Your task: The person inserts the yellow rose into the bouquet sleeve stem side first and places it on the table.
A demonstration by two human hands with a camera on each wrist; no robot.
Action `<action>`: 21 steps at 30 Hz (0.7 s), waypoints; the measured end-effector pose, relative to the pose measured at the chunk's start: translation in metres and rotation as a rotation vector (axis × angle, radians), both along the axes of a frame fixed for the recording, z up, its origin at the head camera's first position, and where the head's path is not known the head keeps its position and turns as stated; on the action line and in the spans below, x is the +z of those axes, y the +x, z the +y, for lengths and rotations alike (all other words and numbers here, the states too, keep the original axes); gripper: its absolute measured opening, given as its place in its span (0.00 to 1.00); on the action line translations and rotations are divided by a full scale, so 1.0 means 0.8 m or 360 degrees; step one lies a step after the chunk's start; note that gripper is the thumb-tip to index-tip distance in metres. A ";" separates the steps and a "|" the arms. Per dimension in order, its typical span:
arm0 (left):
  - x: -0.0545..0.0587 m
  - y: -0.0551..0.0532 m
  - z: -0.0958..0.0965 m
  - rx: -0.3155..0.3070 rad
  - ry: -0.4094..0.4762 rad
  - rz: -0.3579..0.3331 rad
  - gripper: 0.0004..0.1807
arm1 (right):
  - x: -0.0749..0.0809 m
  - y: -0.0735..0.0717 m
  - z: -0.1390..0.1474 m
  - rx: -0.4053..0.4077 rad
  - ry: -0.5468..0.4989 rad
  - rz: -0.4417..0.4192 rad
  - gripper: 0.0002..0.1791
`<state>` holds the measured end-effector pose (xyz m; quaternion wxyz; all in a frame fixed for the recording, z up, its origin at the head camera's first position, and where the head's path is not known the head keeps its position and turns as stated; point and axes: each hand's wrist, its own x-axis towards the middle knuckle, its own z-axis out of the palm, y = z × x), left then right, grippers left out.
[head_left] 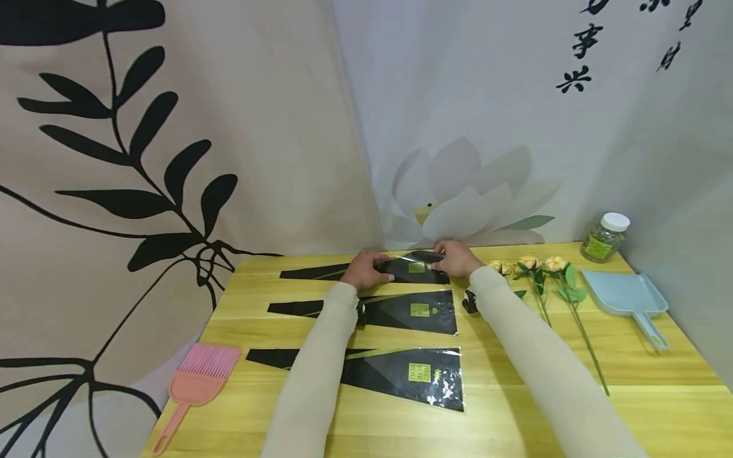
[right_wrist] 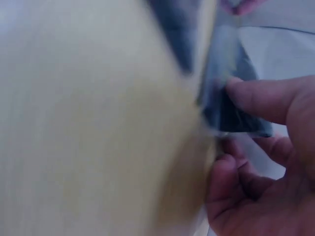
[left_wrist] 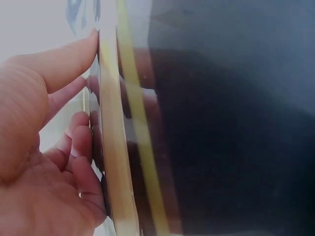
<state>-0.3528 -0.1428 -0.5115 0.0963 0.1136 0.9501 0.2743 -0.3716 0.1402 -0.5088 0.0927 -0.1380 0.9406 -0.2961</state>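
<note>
Three black tapered flower sleeves with gold bands and gold lettering lie one behind another on the table: a near sleeve [head_left: 389, 375], a middle sleeve [head_left: 395, 310] and a far sleeve [head_left: 403, 273]. At the far sleeve, my left hand [head_left: 364, 271] pinches its film partway along, thumb toward me. My right hand [head_left: 458, 259] grips the same sleeve near its wide right end, which looks raised and bent. In the right wrist view, the thumb [right_wrist: 263, 98] presses on the dark film with fingers curled beneath. The left wrist view has the left fingers [left_wrist: 83, 137] partly behind clear film.
Several yellow roses [head_left: 538, 264] with green stems lie to the right. Beyond them are a blue dustpan [head_left: 624, 292] and a white-lidded jar [head_left: 604, 238]. A pink brush [head_left: 197, 381] lies at the table's left edge. A printed curtain [head_left: 286, 127] hangs behind the table [head_left: 487, 407].
</note>
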 end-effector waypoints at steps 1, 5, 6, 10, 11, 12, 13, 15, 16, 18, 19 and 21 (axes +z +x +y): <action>0.000 0.000 0.000 0.0001 0.0008 -0.0003 0.32 | 0.001 0.001 0.001 -0.0019 -0.0060 -0.0020 0.24; -0.004 -0.003 -0.001 0.0018 0.0010 -0.0044 0.33 | 0.006 0.007 0.004 -0.0116 -0.0364 -0.0106 0.26; -0.004 -0.003 -0.002 0.0022 0.0011 -0.0049 0.33 | 0.007 0.009 0.005 -0.0143 -0.0437 -0.0128 0.27; -0.003 -0.001 -0.003 0.0032 0.0009 -0.0066 0.33 | 0.006 0.013 0.008 -0.0252 -0.0624 -0.0223 0.31; -0.002 0.000 -0.004 0.0031 0.0010 -0.0061 0.33 | 0.005 0.013 0.009 -0.0270 -0.0643 -0.0240 0.30; -0.001 0.001 -0.004 0.0031 0.0011 -0.0057 0.33 | 0.004 0.014 0.010 -0.0280 -0.0659 -0.0256 0.26; 0.000 0.001 -0.004 0.0030 0.0003 -0.0052 0.33 | 0.003 0.015 0.011 -0.0282 -0.0669 -0.0278 0.20; 0.000 0.002 -0.005 0.0028 -0.0014 -0.0040 0.33 | 0.000 0.017 0.013 -0.0274 -0.0679 -0.0310 0.09; 0.001 0.002 -0.005 0.0029 -0.0017 -0.0035 0.33 | -0.001 0.018 0.013 -0.0272 -0.0688 -0.0319 0.10; 0.000 0.002 -0.005 0.0028 -0.0033 -0.0033 0.33 | -0.002 0.020 0.015 -0.0273 -0.0701 -0.0333 0.16; 0.000 0.001 -0.004 0.0023 -0.0040 -0.0033 0.33 | -0.002 0.021 0.015 -0.0281 -0.0706 -0.0332 0.16; 0.000 0.000 -0.002 0.0009 -0.0056 -0.0032 0.33 | -0.002 0.023 0.017 -0.0308 -0.0716 -0.0323 0.14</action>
